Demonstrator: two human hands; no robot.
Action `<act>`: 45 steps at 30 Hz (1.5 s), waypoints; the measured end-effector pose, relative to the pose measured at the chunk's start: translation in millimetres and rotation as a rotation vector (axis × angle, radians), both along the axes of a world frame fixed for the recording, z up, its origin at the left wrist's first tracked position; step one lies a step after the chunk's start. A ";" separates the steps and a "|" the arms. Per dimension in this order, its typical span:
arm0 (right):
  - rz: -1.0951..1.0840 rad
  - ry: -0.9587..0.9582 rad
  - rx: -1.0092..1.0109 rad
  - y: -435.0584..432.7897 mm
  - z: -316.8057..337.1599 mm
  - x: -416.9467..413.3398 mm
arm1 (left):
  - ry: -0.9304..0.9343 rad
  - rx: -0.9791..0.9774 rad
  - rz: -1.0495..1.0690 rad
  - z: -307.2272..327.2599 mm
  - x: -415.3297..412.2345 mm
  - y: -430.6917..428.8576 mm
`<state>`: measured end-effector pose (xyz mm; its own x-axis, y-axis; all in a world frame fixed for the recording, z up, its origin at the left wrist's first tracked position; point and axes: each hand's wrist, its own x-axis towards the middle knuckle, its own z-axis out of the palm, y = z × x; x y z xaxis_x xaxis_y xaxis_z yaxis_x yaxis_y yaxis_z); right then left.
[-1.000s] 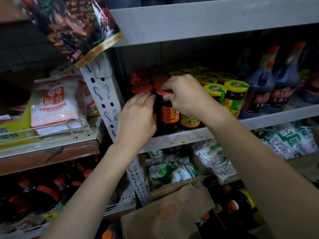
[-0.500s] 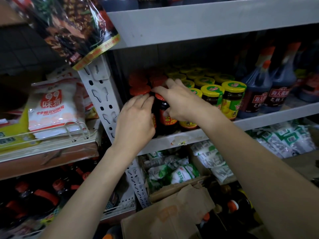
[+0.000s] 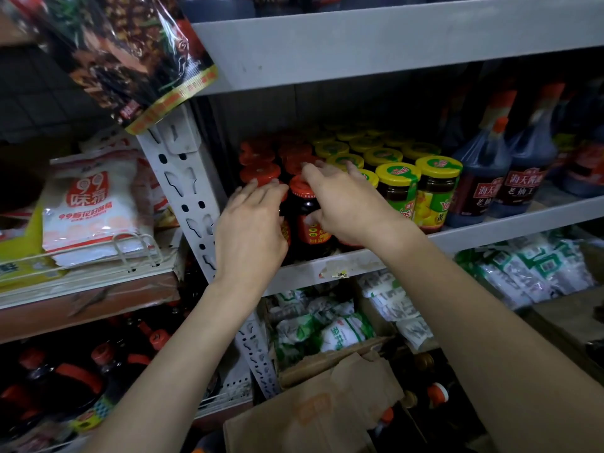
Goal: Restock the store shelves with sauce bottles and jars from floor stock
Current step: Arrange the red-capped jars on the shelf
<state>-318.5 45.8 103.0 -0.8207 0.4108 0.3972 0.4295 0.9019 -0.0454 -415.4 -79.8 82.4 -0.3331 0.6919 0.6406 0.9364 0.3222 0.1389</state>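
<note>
A dark sauce jar with a red lid and red label stands at the front of the grey shelf. My right hand is on it: the thumb touches the label and the straight fingers reach over the lid. My left hand rests flat against a neighbouring red-lid jar, which it mostly hides. More red-lid jars stand behind. Yellow-lid jars fill the row to the right.
Tall dark soy sauce bottles stand at the shelf's right. A perforated upright post is just left of my hands. Below are green-and-white bags, an open cardboard box and floor bottles. White bags lie on the left shelf.
My right hand let go of the jar's lid, its fingers now stretched over the top and thumb on the label. The jar sits further back on the shelf. My left hand barely moved.
</note>
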 end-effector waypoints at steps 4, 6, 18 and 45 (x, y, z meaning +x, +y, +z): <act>-0.015 0.014 -0.071 5.9 3.5 7.5 | -0.045 0.038 -0.021 -2.0 -1.5 1.0; -0.102 0.070 -0.033 5.7 -3.4 16.4 | -0.078 0.064 -0.019 -4.2 -0.7 2.5; -0.202 0.218 0.058 4.8 -35.2 59.6 | 0.122 -0.089 -0.113 20.1 4.5 35.7; -0.137 0.246 0.319 12.9 -36.4 84.8 | 0.153 0.127 -0.147 -1.4 27.9 40.4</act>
